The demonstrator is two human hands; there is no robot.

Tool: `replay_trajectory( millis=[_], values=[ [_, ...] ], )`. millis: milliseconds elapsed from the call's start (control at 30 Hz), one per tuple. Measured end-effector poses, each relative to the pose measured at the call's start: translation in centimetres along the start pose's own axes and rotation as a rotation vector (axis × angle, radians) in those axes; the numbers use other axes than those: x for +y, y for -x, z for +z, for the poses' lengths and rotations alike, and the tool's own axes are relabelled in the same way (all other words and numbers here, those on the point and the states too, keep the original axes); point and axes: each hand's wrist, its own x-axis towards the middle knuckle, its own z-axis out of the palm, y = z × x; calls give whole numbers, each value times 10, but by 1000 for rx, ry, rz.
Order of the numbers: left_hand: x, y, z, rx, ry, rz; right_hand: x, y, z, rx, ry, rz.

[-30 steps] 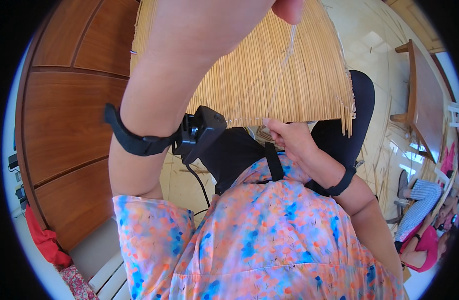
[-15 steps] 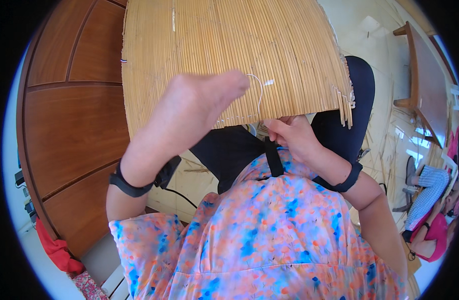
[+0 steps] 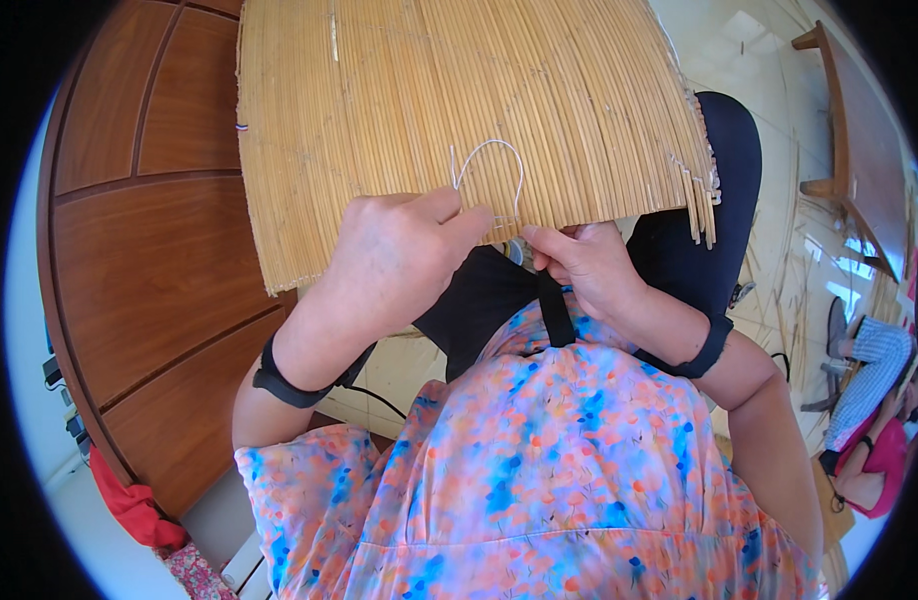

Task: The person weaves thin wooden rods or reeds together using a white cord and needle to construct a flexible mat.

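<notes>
A mat of thin straw-coloured sticks (image 3: 399,110), laid side by side, slopes away in front of me over my lap. Close to its near edge, my left hand (image 3: 404,240) is closed in a pinch on white thread (image 3: 522,170). The thread rises from those fingers in a loop and comes down to the edge by my other hand; a short tail stands up beside the fingers. My right hand (image 3: 594,262) pinches the mat's near edge, thumb on top and the other fingers curled below, partly hidden. Small white stitches run along this edge.
A brown wooden cabinet (image 3: 169,260) stands on the left. Several uneven stick ends (image 3: 701,205) jut from the mat's near right corner. Loose sticks (image 3: 779,285) litter the floor. At the far right are a low wooden table (image 3: 864,150) and another person (image 3: 869,400) sitting.
My left hand has come down from above the mat to its near edge, beside my right hand. The thread now forms a taller loop. My right hand keeps its hold.
</notes>
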Motion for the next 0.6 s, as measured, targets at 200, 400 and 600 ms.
replay_trajectory(
  millis=[200, 400, 600],
  values=[
    [0, -1, 0, -18, -41, 27, 2, -2, -1, -10, 16, -15],
    [1, -3, -2, -29, -25, 31, 1, -1, 0, -15, 8, -14],
    [1, -4, -2, -42, -35, 44, -3, 1, 2, 6, 43, -18]
  ],
)
